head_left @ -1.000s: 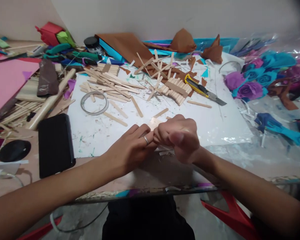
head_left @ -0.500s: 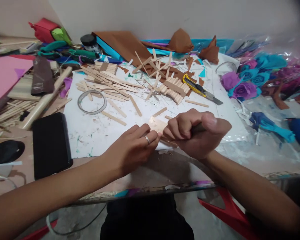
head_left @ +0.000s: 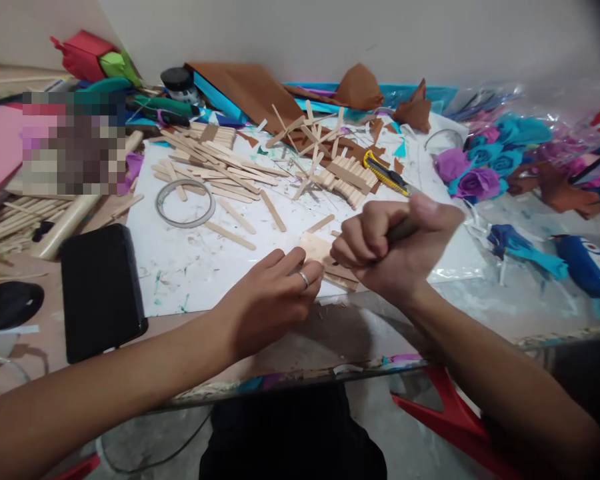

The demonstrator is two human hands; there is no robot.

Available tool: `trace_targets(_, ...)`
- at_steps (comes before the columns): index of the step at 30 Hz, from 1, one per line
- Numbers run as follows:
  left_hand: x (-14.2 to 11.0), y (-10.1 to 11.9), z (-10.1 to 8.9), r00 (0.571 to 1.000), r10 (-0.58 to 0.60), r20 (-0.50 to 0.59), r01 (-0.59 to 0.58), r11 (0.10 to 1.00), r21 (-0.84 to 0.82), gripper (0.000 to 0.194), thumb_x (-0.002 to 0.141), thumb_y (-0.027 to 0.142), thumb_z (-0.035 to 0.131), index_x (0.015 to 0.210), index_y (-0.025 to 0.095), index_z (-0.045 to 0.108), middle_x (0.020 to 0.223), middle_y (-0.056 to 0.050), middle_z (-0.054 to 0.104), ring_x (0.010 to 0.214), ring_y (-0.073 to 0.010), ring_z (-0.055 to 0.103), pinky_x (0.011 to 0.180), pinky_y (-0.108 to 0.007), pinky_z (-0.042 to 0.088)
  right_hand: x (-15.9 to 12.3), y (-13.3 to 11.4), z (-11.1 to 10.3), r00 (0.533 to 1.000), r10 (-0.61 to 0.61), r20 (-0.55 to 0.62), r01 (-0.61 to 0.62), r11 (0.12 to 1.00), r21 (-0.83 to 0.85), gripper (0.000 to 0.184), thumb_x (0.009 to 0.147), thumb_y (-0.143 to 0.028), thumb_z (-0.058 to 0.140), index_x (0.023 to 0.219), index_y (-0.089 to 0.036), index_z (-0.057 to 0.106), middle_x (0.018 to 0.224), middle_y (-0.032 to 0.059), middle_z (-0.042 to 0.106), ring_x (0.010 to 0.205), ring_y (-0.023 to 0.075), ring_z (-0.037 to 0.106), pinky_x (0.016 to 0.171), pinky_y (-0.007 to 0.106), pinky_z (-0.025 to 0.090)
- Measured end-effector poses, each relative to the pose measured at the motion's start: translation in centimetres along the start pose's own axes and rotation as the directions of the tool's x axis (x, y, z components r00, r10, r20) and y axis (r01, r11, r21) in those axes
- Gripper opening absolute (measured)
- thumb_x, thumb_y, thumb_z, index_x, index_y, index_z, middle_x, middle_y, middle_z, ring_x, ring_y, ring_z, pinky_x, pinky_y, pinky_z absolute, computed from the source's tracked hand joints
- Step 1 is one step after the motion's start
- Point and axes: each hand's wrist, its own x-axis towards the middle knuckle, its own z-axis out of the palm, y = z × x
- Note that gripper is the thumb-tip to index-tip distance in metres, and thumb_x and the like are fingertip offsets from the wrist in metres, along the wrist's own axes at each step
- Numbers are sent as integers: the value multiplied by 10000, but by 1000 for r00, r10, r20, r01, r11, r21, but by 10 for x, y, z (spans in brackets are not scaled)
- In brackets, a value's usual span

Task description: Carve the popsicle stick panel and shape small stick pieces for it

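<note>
My left hand [head_left: 283,293], with a ring on one finger, has its fingers bent together at the edge of a pale, flat wooden-looking piece [head_left: 316,245]. What its fingertips pinch is hidden. My right hand [head_left: 397,250] is closed in a fist around a dark, slim, handle-like thing [head_left: 398,231], whose ends are mostly covered by the fingers and palm. Beneath the right fist, brownish flat strips [head_left: 341,275] lie by the pale piece. Loose craft sticks [head_left: 273,210] are scattered on the white sheet [head_left: 175,267] beyond both hands.
A tape roll [head_left: 184,223], a stick bundle [head_left: 347,181] and a yellow utility knife [head_left: 383,172] lie farther back. A black phone [head_left: 103,293] is at the left, paper flowers [head_left: 480,180] at the right. The table's front edge [head_left: 300,380] runs near my lap.
My right fist has lifted slightly and turned away from the pale piece, showing more of the brownish strips. My left hand has shifted slightly right. The view has moved a little.
</note>
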Motion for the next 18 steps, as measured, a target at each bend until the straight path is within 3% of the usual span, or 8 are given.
trace_targets(5,1,0,3,1000,-13,-4,13,1000,-13,273,936,84,547,1162,85,702,1115,-95,600,1029,-270,570,767,-390,508,1,20,-3,996,-4,87,-2,997,71,678,921,-639,555,448,-203,340,375,-55,224,335,60,183,349,231,183)
trace_targets(10,-1,0,3,1000,-6,-12,6,1000,-13,293,928,80,550,1178,81,704,1143,-104,603,1046,-273,570,780,-390,511,0,20,-3,995,-2,99,-5,997,72,689,953,-643,533,456,-200,358,388,-56,237,356,61,201,374,235,200)
trace_targets(18,-1,2,5,994,-23,-106,21,999,-28,224,904,58,579,1053,99,742,1096,-101,632,992,-276,584,769,-394,493,-1,26,6,999,22,-33,-18,992,125,660,927,-576,615,470,-192,332,415,-69,233,372,41,180,374,212,157)
